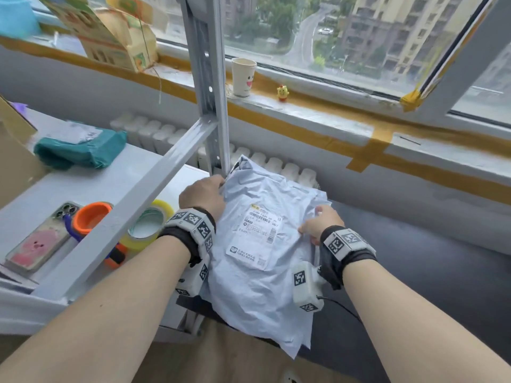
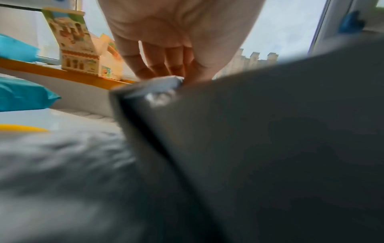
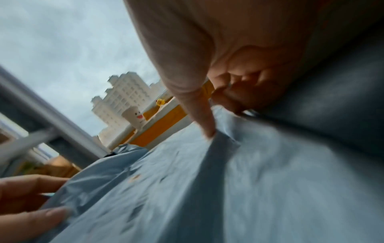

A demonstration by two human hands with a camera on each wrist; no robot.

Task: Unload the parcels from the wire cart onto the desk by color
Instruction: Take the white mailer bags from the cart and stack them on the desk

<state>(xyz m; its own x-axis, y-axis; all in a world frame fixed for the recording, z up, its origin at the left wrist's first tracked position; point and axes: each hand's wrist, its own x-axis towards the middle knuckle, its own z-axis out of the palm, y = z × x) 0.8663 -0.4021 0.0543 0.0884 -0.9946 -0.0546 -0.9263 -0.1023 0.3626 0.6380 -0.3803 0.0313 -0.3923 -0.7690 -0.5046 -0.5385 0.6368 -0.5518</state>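
A large pale blue-grey parcel bag (image 1: 257,286) with a white shipping label (image 1: 255,236) hangs between my two hands, right of the desk edge. My left hand (image 1: 204,196) grips its upper left edge, fingers curled round the plastic (image 2: 166,82). My right hand (image 1: 318,222) pinches the right edge, thumb on top (image 3: 205,125). A teal parcel (image 1: 80,149) with a white label lies on the white desk (image 1: 69,186) at the left. The wire cart is hidden under the bag.
A grey shelf post (image 1: 213,106) and sloping bar (image 1: 132,200) stand just left of the bag. On the desk lie a phone (image 1: 41,239), orange tape dispenser (image 1: 88,217) and yellow tape roll (image 1: 149,228). A paper cup (image 1: 243,76) and chick toy (image 1: 282,92) sit on the sill.
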